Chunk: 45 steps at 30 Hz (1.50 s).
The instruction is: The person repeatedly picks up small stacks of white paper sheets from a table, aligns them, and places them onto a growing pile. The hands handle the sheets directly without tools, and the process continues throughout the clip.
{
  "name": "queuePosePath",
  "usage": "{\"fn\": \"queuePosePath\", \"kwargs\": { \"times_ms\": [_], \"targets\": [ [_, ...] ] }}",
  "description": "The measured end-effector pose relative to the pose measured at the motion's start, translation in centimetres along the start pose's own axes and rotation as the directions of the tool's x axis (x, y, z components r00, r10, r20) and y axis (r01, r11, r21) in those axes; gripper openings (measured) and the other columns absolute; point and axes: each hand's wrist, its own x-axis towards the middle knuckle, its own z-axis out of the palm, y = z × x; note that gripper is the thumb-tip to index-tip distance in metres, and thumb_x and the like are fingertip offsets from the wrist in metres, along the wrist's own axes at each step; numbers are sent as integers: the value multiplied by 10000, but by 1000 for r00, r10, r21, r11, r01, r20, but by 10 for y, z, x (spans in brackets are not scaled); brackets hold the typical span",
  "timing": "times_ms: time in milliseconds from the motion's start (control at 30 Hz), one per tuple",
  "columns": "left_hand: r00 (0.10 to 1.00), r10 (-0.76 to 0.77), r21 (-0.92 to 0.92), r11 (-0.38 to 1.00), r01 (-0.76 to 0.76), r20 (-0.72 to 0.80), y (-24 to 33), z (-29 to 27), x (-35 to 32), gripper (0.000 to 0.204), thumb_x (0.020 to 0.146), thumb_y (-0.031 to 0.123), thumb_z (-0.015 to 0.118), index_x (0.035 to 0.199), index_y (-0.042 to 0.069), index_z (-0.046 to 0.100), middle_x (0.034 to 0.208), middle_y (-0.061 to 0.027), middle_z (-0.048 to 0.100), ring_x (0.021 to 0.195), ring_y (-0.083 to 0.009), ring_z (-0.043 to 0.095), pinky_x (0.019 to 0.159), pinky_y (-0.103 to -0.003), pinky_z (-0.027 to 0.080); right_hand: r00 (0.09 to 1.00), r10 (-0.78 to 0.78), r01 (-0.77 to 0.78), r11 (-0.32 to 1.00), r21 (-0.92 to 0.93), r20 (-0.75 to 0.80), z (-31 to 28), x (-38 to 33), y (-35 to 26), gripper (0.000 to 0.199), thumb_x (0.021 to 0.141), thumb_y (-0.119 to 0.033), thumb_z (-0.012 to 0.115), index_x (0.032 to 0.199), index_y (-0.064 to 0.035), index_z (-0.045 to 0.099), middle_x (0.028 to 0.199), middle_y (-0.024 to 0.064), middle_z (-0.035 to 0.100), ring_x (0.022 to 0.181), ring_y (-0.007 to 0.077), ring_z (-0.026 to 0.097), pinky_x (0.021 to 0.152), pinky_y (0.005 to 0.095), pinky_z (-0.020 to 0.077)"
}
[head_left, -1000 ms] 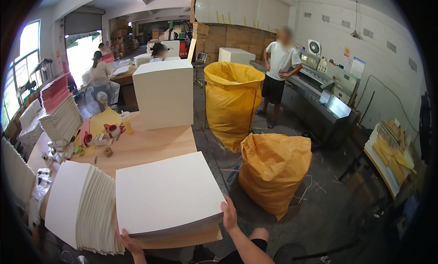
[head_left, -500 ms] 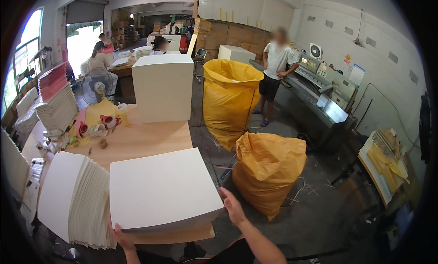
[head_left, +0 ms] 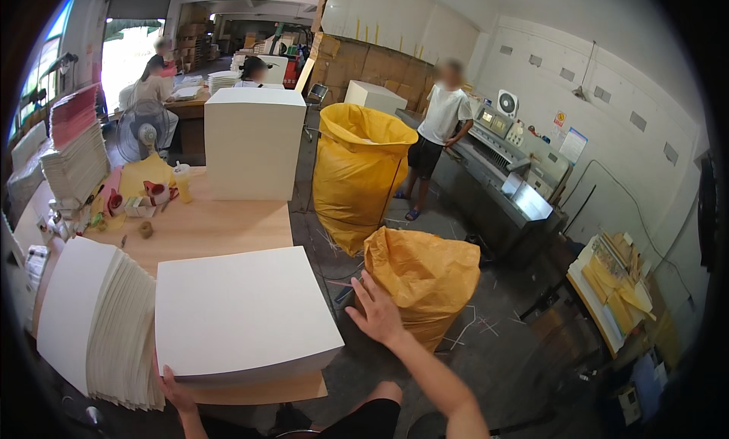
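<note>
A tall stack of white paper sheets (head_left: 247, 310) lies squared up at the near edge of the wooden table. My left hand (head_left: 176, 392) rests against its near left corner, fingers stretched along the side and partly hidden. Off the stack's right side, my right hand (head_left: 377, 311) is open in the air with fingers spread, apart from the paper and in front of an orange bag (head_left: 425, 276). Left of the stack leans a fanned pile of white sheets (head_left: 80, 321), close beside my left hand.
Another tall white stack (head_left: 254, 146) stands at the table's (head_left: 220, 226) far end. Tape rolls (head_left: 156, 192) and a drink cup (head_left: 182, 182) lie at the left. A big yellow bag (head_left: 361, 181) stands beyond the orange one. A person (head_left: 443, 116) stands by a grey machine (head_left: 493, 169).
My right hand has moved up and away from the stack's right side, its fingers spreading. My left hand stays at the near left corner. The whole view has shifted slightly.
</note>
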Motion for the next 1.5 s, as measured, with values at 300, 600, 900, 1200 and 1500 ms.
{"fn": "queuePosePath", "kwargs": {
  "times_ms": [300,600,900,1200,1500],
  "targets": [
    [995,-80,-80,993,84,55,-2,-12,-4,575,1152,266,399,1617,-72,395,1665,-193,438,1529,-311,416,1271,-421,297,856,490,-323,262,910,163,78,-70,-92,520,1122,-247,599,1571,1,516,1582,128,558,1483,231,488,1222,343,368],
    [960,221,230,939,-257,171,111,33,34,518,1077,213,496,1526,-44,521,1571,-183,545,1489,-334,471,1261,-444,320,802,587,-327,275,904,112,94,-77,-109,488,1096,-170,555,1553,2,540,1560,110,558,1407,187,514,1200,323,366],
    [471,22,214,872,-440,882,137,187,44,227,897,115,772,1120,121,811,776,-36,729,686,-223,691,658,-366,556,821,562,-354,356,865,104,80,-69,-102,511,1112,-194,547,1578,12,506,1588,168,538,1444,242,512,1196,341,385],
    [474,71,205,838,-505,878,121,185,39,230,889,136,762,1113,117,811,845,-68,714,793,-257,701,709,-381,564,812,492,-582,723,373,313,-3,-58,-88,299,1063,-319,670,996,-29,710,878,145,731,819,303,720,754,425,559],
    [494,155,92,894,-439,855,119,187,38,304,888,72,765,1191,95,782,1238,-106,739,1149,-310,706,972,-421,593,899,422,-438,846,305,120,-28,8,-140,463,1063,-362,679,792,-15,533,651,145,555,586,273,569,598,427,471]
  ]
}}
